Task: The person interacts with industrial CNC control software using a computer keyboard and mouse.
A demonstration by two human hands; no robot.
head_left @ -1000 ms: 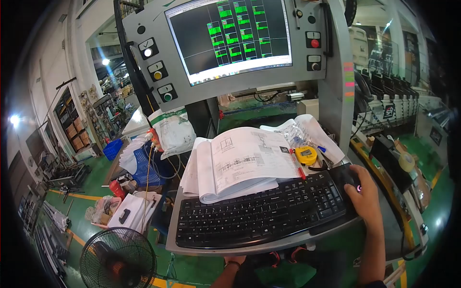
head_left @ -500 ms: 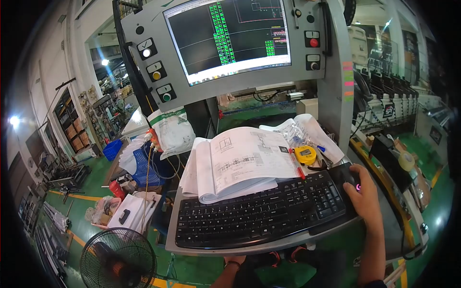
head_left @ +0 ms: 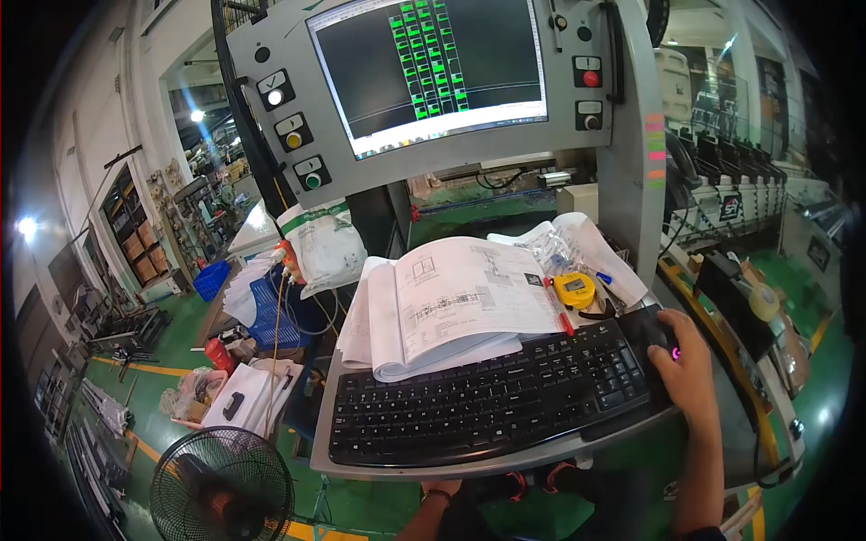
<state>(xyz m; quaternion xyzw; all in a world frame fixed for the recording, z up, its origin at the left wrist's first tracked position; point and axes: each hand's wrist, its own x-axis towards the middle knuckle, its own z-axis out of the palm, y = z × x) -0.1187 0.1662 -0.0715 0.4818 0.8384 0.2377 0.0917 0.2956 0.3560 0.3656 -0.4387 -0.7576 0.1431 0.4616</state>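
Note:
My right hand (head_left: 690, 374) rests on a black mouse (head_left: 658, 335) to the right of a black keyboard (head_left: 492, 392) on the grey console shelf (head_left: 505, 462). My left hand (head_left: 439, 491) is low under the shelf's front edge, mostly hidden, with a dark band at the wrist; what it holds cannot be seen. An open stack of printed drawings (head_left: 451, 302) lies behind the keyboard. Above it the monitor (head_left: 428, 68) shows green blocks on a dark drawing.
A yellow tape measure (head_left: 574, 290), a red pen (head_left: 558, 311) and a plastic bag (head_left: 559, 248) lie behind the mouse. Round buttons (head_left: 294, 135) flank the screen. A floor fan (head_left: 221, 487) stands at lower left, a blue crate (head_left: 271, 316) beside the console.
The picture on the monitor has shifted: the green blocks now sit in a tilted column near the top centre. My right hand stays on the mouse, barely moved.

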